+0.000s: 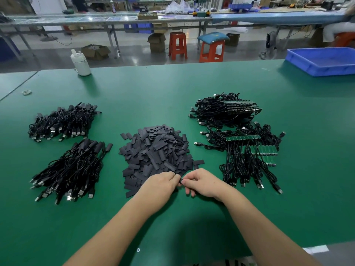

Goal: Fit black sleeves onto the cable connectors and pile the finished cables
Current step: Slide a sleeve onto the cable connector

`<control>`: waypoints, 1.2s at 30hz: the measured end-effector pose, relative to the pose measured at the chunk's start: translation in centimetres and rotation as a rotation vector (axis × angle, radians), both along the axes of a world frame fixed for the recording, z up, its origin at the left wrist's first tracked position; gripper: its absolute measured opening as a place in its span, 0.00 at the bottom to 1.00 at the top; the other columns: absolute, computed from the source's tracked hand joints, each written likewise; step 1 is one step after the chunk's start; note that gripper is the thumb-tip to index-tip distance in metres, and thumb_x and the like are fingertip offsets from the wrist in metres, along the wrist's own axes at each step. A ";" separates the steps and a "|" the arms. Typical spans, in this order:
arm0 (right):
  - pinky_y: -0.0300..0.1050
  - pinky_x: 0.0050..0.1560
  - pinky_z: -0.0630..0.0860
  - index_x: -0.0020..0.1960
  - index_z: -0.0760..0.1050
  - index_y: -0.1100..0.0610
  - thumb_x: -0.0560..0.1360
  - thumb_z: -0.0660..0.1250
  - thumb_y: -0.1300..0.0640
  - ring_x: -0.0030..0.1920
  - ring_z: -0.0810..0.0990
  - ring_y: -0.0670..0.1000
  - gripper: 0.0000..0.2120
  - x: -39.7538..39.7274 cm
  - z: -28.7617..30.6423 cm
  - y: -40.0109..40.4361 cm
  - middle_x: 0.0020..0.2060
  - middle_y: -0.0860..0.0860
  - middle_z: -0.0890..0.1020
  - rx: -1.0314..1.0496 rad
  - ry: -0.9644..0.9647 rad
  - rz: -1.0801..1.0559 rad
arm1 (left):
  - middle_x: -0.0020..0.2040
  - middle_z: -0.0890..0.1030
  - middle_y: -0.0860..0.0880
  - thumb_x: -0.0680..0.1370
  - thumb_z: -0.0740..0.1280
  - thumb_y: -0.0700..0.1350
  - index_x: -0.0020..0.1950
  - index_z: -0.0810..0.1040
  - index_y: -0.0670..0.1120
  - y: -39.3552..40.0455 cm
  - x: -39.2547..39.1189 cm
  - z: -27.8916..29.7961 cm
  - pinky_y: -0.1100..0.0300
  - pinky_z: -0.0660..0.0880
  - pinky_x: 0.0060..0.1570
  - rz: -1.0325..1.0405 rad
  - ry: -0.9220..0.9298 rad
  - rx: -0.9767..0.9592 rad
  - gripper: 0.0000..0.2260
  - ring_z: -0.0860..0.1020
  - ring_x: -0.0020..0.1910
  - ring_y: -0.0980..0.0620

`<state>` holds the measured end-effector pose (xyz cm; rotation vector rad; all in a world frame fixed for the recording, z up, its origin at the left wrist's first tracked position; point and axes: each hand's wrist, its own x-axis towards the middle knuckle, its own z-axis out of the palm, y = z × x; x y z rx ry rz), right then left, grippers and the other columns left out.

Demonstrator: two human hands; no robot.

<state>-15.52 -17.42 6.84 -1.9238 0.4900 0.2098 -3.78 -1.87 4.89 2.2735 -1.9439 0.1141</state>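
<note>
Green table: both hands pinch one small sleeve near the front edge; curled fingers could fumble it back into the sleeve pile.

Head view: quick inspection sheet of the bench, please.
Surface: green mat.
Job's things: sleeve heap centre; unsleeved cables with green boards right.
Clutter: white bottle, blue tray, small ring.
Hands: left hand and right hand pinch one black sleeve between them.
Cables: two finished piles left.
Surroundings: benches, orange stools, boxes.
</note>
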 end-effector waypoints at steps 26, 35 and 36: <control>0.24 0.42 0.71 0.59 0.81 0.50 0.79 0.68 0.53 0.43 0.79 0.34 0.09 2.1 2.4 0.8 0.49 0.41 0.84 -0.056 -0.283 -0.381 | 0.38 0.83 0.59 0.76 0.70 0.56 0.45 0.82 0.59 1.9 4.0 4.4 0.63 0.75 0.41 0.643 0.826 -0.305 0.03 0.79 0.38 0.63; 0.55 0.73 0.63 0.70 0.73 0.50 0.79 0.62 0.60 0.72 0.67 0.53 0.21 -2.4 2.4 -9.1 0.70 0.50 0.75 -1.067 -0.024 -0.341 | 0.45 0.79 0.45 0.81 0.58 0.57 0.55 0.79 0.48 11.2 16.8 4.1 0.53 0.78 0.39 1.150 -0.013 0.104 0.15 0.79 0.42 0.42; 0.55 0.75 0.60 0.75 0.67 0.50 0.79 0.61 0.60 0.77 0.61 0.55 0.24 -2.8 2.3 -10.2 0.74 0.50 0.69 -1.095 0.058 -0.324 | 0.45 0.77 0.45 0.82 0.57 0.57 0.55 0.79 0.48 11.7 17.2 3.6 0.52 0.78 0.41 1.169 0.008 0.138 0.16 0.78 0.43 0.42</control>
